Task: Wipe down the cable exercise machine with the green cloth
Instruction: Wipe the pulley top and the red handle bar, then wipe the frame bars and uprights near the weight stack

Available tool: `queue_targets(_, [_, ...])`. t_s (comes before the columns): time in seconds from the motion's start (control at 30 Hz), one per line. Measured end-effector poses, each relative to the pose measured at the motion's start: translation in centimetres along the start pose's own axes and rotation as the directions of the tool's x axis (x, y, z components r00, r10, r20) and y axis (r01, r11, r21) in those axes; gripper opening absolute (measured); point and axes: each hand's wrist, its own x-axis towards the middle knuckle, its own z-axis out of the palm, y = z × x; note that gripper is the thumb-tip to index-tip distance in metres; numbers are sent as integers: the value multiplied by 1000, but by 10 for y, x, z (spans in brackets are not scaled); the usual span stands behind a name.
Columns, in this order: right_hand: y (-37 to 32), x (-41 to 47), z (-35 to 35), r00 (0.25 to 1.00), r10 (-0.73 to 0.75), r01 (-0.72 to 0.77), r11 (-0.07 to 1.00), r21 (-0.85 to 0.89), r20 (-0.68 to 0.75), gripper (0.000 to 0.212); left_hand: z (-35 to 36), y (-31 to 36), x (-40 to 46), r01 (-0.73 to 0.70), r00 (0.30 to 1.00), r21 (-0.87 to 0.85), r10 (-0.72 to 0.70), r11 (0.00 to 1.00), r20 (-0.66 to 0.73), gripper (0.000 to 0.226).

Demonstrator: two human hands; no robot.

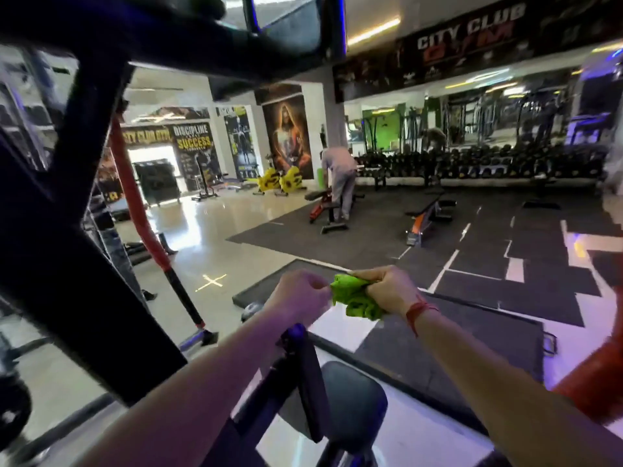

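Note:
A crumpled bright green cloth (355, 296) is bunched between both my hands in front of me. My right hand (387, 289), with a red thread on its wrist, grips the cloth's right side in a fist. My left hand (300, 293) pinches its left edge with curled fingers. The black frame of the cable exercise machine (67, 230) runs across the top and down the left of the view. Its black padded seat (354, 399) and a dark post (303, 365) lie below my forearms. The cloth touches no part of the machine.
A red padded bar (141, 217) slants down left of centre. Benches (330, 207) stand on dark rubber mats ahead, where a person (340, 176) bends over one. A long dumbbell rack (472, 163) lines the far mirrored wall. Another red pad (600, 375) sits at right.

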Motion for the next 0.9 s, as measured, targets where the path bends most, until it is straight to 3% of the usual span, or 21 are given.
queue_targets(0.17, [-128,30,-41,941,-303,289,951,-106,-149,46,-100,44,44,-131,971,100,148,986,-186,19])
queue_targets(0.3, [-202,53,-61,826,-520,469,848,-248,-217,41,-169,76,74,-165,925,273,245,948,-290,42])
queue_targets(0.43, [-257,67,-78,663,-654,562,756,-334,-365,45,-224,98,97,-154,903,329,268,932,-336,37])
queue_targets(0.53, [-286,75,-89,468,-789,641,613,-461,-399,41,-250,108,105,-160,825,399,345,903,-449,31])
queue_targets(0.6, [-300,88,-97,323,-884,614,467,-636,-337,39,-262,112,110,-166,767,442,397,881,-504,30])
queue_targets(0.73, [-326,129,-107,154,-977,301,190,-934,-149,32,-284,118,128,-83,711,574,452,815,-538,22])
queue_targets(0.8, [-330,148,-104,219,-973,177,112,-978,-72,34,-293,121,137,-49,713,605,452,795,-536,20])
queue_targets(0.9, [-317,176,-92,381,-923,6,54,-999,-47,64,-303,122,152,-43,710,634,470,773,-525,24])
